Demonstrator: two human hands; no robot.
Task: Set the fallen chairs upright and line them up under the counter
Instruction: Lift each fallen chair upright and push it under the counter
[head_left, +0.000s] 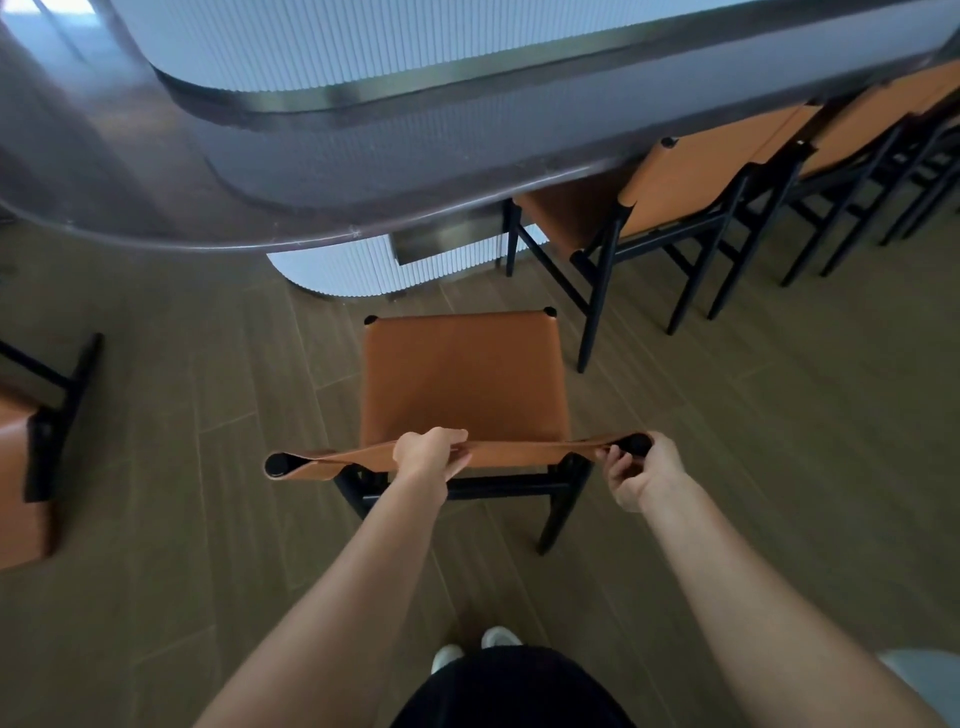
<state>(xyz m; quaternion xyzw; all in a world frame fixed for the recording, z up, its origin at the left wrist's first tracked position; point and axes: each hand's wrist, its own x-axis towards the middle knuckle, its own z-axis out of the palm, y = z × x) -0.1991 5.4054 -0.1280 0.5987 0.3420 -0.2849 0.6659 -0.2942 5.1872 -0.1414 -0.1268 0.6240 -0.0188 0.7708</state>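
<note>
Far left of the floor (171, 519): one fallen chair (23, 467) lies on its side, legs horizontal, well apart from the counter (363, 171). It has not yet been set upright.

Centre: one upright chair (462, 379) stands on its legs with the seat facing the counter's rounded end. It is near the overhang but not yet under it. The person stands directly behind it.

- The left hand (428, 452) is closed over the top edge of the leather backrest (519, 456), left of centre.
- The right hand (639, 470) is wrapped around the backrest's right-hand post end.

A two-point grip on the backrest probably serves to steer the chair squarely forward without twisting it.

Right: tucked chair one (691, 176) and tucked chair two (857, 130) stand upright with seats under the counter edge, side by side. These give the line to match. More orange at the far right edge may be a third; this cannot be confirmed.

Count: one fallen, one in hand, at least two tucked.
</note>
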